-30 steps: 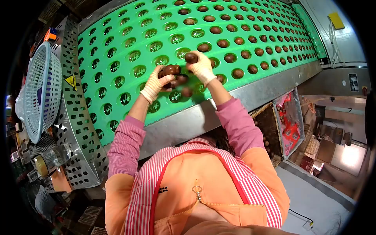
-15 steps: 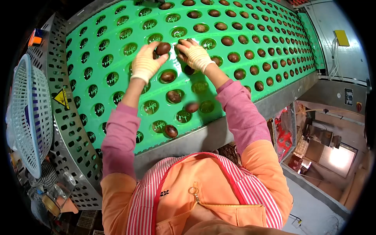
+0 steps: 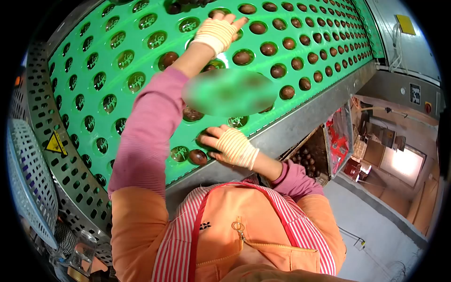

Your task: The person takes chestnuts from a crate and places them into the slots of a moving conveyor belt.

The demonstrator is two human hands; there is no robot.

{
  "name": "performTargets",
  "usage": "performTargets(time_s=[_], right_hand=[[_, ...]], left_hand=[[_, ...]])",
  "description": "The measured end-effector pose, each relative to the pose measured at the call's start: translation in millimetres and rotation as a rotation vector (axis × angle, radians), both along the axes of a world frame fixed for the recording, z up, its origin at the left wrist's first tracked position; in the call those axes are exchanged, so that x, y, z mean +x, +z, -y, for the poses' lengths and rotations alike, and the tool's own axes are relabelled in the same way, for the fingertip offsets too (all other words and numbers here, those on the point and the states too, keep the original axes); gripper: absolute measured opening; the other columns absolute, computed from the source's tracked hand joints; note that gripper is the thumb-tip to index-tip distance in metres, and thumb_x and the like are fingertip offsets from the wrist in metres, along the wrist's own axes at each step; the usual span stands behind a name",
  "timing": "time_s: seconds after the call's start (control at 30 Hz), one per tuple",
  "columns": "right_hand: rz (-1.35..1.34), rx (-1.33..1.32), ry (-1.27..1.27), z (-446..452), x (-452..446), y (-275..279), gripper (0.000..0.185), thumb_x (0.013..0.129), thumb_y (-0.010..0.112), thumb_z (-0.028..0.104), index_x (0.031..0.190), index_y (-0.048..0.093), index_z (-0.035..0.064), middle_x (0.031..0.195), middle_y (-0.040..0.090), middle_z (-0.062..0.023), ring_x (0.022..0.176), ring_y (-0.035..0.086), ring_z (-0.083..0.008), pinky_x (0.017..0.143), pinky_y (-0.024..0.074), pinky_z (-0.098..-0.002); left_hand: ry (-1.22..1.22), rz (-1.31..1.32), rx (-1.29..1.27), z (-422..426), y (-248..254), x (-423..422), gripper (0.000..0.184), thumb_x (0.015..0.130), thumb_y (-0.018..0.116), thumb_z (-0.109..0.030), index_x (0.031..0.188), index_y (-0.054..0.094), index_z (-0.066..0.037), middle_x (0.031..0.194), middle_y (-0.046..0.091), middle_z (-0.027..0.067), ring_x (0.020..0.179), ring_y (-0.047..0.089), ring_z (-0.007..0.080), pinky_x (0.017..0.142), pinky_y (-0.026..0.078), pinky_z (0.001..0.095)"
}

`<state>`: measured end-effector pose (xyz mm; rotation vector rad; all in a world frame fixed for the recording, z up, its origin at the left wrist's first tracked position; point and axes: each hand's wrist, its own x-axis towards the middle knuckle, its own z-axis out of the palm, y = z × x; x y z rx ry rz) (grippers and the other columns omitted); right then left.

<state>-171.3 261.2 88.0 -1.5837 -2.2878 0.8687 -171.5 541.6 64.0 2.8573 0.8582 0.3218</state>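
Note:
My left hand (image 3: 216,34), in a pale ribbed glove with bare fingertips, stretches over the far part of a green moulded sheet (image 3: 157,54). Its fingers are spread and touch or hover beside a dark brown egg (image 3: 219,12) in a cavity. Close to the near edge is my right hand (image 3: 233,146), gloved alike, fingers bent but apart. At its fingertips there is a dark shape, partly covered, perhaps an egg. Just left of the thumb another brown egg (image 3: 198,157) rests beside an egg-less cavity (image 3: 179,153). A blurred oval hides part of the sheet between my hands.
Rows of filled cavities run far right; unfilled ones lie left. A perforated metal guard (image 3: 70,176) with a warning sign (image 3: 56,143) borders the left, beside a blue basket (image 3: 35,183). A metal rail (image 3: 324,96) lines the near edge. Below it stands a crate of eggs (image 3: 307,157).
My left hand has reached farther out and rightward; the egg it held is no longer seen in it. My right hand has come back to the near edge. The whole view has shifted.

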Motion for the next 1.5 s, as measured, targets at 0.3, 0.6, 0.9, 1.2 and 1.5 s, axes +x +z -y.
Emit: performTargets(time_s=[0.3,0.6,0.9,1.2,1.5], right_hand=[[-0.142,0.321,-0.352,-24.9,25.7,10.8,0.028,0.083,0.064,0.009,0.110,0.060,0.0020,0.098,0.061,-0.0163,0.089,0.060,-0.0332,0.079,0.0494,-0.0428],[0.380,-0.038,-0.450,-142.5,32.6,-17.2,0.032,0.089,0.059,0.039,0.111,0.066,0.0166,0.106,0.069,-0.0118,0.099,0.062,-0.0354,0.089,0.0498,-0.0441],[0.093,-0.063,-0.247,-33.5,-11.0,46.3,0.027,0.080,0.066,0.024,0.106,0.067,0.0150,0.112,0.063,-0.0129,0.100,0.061,-0.0348,0.084,0.0526,-0.0426],[0.243,0.313,-0.088,26.0,-38.8,1.2,0.026,0.080,0.056,0.009,0.106,0.060,0.0108,0.097,0.061,-0.0154,0.092,0.060,-0.0349,0.078,0.0529,-0.0424],[0.337,0.504,-0.266,-32.8,46.1,-46.1,0.032,0.087,0.060,0.026,0.117,0.059,0.0146,0.131,0.051,-0.0062,0.130,0.042,-0.0342,0.099,0.0419,-0.0505]], left_hand=[[0.054,0.415,-0.459,16.2,-7.5,-75.7,0.049,0.092,0.056,-0.025,0.139,0.047,-0.017,0.140,0.049,0.0152,0.126,0.048,0.0337,0.106,0.040,0.0412],[0.151,0.002,-0.397,166.6,-11.4,-184.2,0.037,0.079,0.066,-0.016,0.115,0.061,-0.012,0.106,0.059,0.0145,0.096,0.060,0.0362,0.084,0.052,0.0412],[0.410,-0.065,-0.402,181.0,-25.9,-179.5,0.034,0.086,0.056,-0.032,0.114,0.061,-0.013,0.104,0.065,0.0159,0.099,0.062,0.0367,0.086,0.050,0.0460],[0.335,-0.103,-0.449,167.2,-31.5,-172.3,0.046,0.086,0.059,-0.038,0.125,0.059,-0.014,0.123,0.061,0.0159,0.112,0.058,0.0344,0.096,0.047,0.0422],[0.461,0.199,-0.187,184.3,-57.3,-190.8,0.039,0.083,0.062,-0.022,0.121,0.061,-0.014,0.123,0.058,0.0169,0.114,0.054,0.0379,0.098,0.044,0.0451]])
